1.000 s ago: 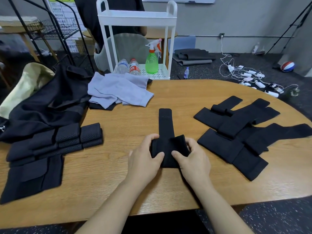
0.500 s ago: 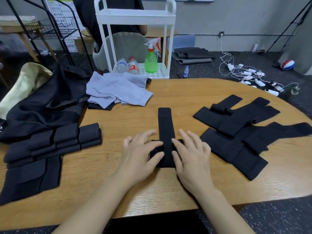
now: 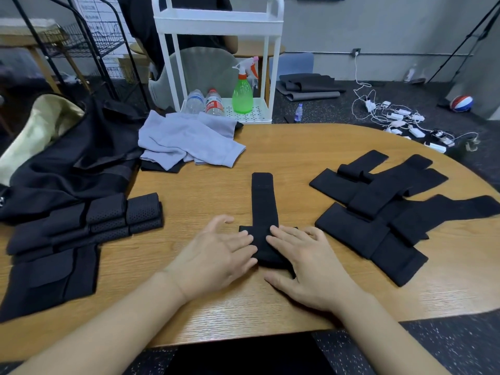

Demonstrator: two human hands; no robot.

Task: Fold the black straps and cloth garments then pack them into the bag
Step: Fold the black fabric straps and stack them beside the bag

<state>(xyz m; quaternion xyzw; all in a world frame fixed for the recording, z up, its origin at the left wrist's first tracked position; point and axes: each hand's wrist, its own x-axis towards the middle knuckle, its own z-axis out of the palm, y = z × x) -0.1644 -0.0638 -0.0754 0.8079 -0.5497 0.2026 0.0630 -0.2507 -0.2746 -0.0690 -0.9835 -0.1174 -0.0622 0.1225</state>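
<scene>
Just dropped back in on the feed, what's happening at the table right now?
A person is folding a black strap on the wooden table. The left hand and right hand lie flat on its folded near end, pressing it down. A heap of unfolded straps waits to the right, folded black pieces sit to the left, and the grey garment is unpacked.

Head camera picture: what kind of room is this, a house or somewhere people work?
Probably a workroom or lab, not a home. Chargers and white cables sprawl across the speckled floor, a white utility cart holds a green spray bottle, and black straps lie sorted on a big wooden table.
</scene>
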